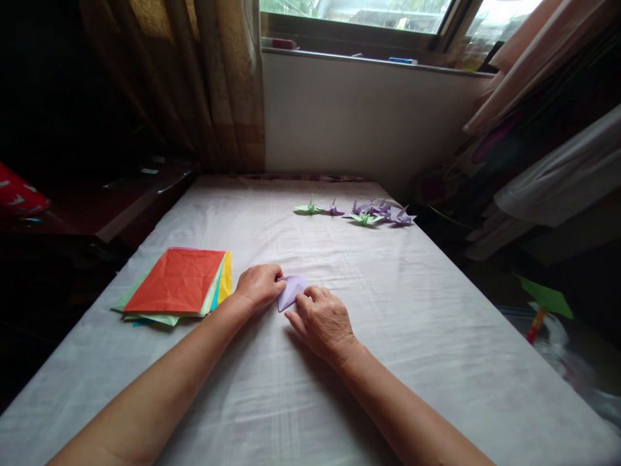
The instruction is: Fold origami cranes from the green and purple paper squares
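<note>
A small folded piece of purple origami paper (292,290) lies flat on the cloth-covered table (252,388), between my two hands. My left hand (261,285) is closed at its left edge, with the thumb resting on the paper and the fingers curled behind. At the paper's right edge is my right hand (324,317), its fingertips touching the paper and its thumb held apart from the fingers, below the paper. The paper's lower corner points toward me.
A stack of coloured paper squares (177,281), red on top, sits to the left. Several purple and green paper cranes (365,220) stand at the far right. Curtains (228,90) hang at the back left, clothes (557,175) at the right. A green paper piece (546,298) is beyond the right edge.
</note>
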`<state>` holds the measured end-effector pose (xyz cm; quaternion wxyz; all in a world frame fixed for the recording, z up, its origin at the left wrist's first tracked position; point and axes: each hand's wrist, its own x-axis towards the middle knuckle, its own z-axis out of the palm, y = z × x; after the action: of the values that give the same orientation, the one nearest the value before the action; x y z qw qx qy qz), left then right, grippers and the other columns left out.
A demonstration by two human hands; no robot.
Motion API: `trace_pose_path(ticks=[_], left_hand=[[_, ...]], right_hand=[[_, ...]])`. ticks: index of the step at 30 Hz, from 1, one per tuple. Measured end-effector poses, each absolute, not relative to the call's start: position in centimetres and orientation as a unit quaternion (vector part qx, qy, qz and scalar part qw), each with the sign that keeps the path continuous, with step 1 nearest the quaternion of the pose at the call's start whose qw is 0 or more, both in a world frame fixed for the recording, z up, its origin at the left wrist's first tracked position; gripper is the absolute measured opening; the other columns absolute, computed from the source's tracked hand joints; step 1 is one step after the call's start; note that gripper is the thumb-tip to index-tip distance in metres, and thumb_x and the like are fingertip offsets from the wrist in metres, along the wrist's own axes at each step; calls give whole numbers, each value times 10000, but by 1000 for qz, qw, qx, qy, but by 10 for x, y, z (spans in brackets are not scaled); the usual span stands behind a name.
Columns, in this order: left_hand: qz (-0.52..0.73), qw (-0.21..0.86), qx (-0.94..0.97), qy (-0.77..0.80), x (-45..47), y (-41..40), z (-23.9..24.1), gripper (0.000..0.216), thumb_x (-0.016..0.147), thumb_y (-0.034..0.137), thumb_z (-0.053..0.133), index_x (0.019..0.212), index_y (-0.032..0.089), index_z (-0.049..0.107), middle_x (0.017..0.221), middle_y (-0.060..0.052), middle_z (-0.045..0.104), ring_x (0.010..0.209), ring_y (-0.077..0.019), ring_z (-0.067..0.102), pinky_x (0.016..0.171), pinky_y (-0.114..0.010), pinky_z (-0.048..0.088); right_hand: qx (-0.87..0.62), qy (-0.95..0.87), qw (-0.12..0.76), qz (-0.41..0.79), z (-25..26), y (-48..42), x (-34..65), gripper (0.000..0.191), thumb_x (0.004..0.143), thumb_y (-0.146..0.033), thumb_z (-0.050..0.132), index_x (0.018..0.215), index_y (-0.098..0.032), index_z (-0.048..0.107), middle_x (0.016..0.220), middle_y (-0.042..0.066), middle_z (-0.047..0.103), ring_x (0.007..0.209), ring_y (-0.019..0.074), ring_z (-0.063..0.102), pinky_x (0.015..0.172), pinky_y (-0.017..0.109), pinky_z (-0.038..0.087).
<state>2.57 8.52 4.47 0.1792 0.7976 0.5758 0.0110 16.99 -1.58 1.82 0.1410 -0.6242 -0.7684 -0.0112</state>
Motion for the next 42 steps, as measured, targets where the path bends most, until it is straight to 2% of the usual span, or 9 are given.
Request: trace_pose_path(ticks=[6, 11, 17, 22, 24, 26, 30, 35, 42], left_hand=[[28, 231, 755, 613, 18, 74, 43, 313, 787, 289, 515, 1057, 225, 659, 840, -36, 744, 775, -210, 678, 621, -265, 435], [57, 280, 743, 605, 11, 64, 36, 435, 797, 256, 516, 1227, 222, 577, 814, 4, 745, 708, -169, 679, 606, -238, 442], [82, 272, 758, 587, 3, 51, 35, 438, 832, 265, 544, 1270, 271, 563, 884, 5, 742, 795, -187, 681, 694, -261, 469], [111, 100, 856, 495, -2, 41, 36, 605, 810, 198, 625, 1393, 279, 485, 1284, -93, 613, 1137, -254, 606, 926, -364, 477], [122, 49, 897, 421, -1, 42, 32, 573, 811, 136, 626, 1357, 282, 529, 1440, -112, 500, 1293, -274, 500, 1029, -420, 420], [125, 30, 928, 350, 1, 45, 28, 435, 855, 133, 601, 1262, 287, 606, 1461, -96, 496, 1342, -274, 457, 1079, -464, 370], [126, 52, 946, 293, 6, 48, 19, 214, 934, 226, 552, 1085, 282, 693, 1216, -53, 696, 1230, -239, 574, 1082, -459, 364], [185, 103, 930, 299, 8, 43, 7, 208, 950, 269, 522, 1024, 258, 715, 1137, -64, 729, 1117, -216, 645, 985, -393, 451], [240, 185, 891, 339, 8, 40, 1, 193, 930, 257, 527, 1021, 266, 697, 1096, -34, 738, 1103, -210, 640, 1000, -388, 454]], right_hand=[[-641, -759, 115, -19, 17, -11, 154, 374, 820, -526, 674, 927, -168, 657, 967, 117, 659, 862, 257, 590, 709, 349, 429], [-619, -778, 97, -51, 14, -5, 154, 102, 884, -267, 617, 884, -176, 665, 909, 100, 680, 805, 245, 607, 660, 342, 404], [-577, -807, 94, -87, 6, -1, 172, 152, 886, -91, 554, 855, -172, 678, 885, 100, 698, 747, 216, 601, 631, 330, 377], [-536, -831, 104, -108, 4, 1, 197, 152, 902, -96, 554, 895, -176, 684, 932, 76, 712, 772, 189, 603, 675, 305, 397], [-510, -844, 120, -117, 4, 2, 207, 151, 917, -113, 549, 931, -180, 684, 954, 66, 716, 792, 181, 606, 700, 298, 410], [-480, -859, 139, -112, 2, 2, 216, 157, 924, -121, 544, 955, -188, 683, 970, 61, 717, 810, 173, 607, 725, 291, 422], [-451, -872, 168, -88, 0, -2, 229, 166, 921, -123, 546, 975, -199, 684, 1014, 60, 715, 845, 165, 612, 763, 286, 437], [-494, -844, 207, -28, 1, -15, 226, 216, 901, -236, 578, 1095, -180, 654, 1077, 84, 701, 944, 203, 610, 840, 327, 440], [-553, -793, 254, 30, -2, -13, 216, 127, 903, -256, 589, 865, -220, 704, 998, 43, 712, 907, 199, 606, 814, 319, 422]])
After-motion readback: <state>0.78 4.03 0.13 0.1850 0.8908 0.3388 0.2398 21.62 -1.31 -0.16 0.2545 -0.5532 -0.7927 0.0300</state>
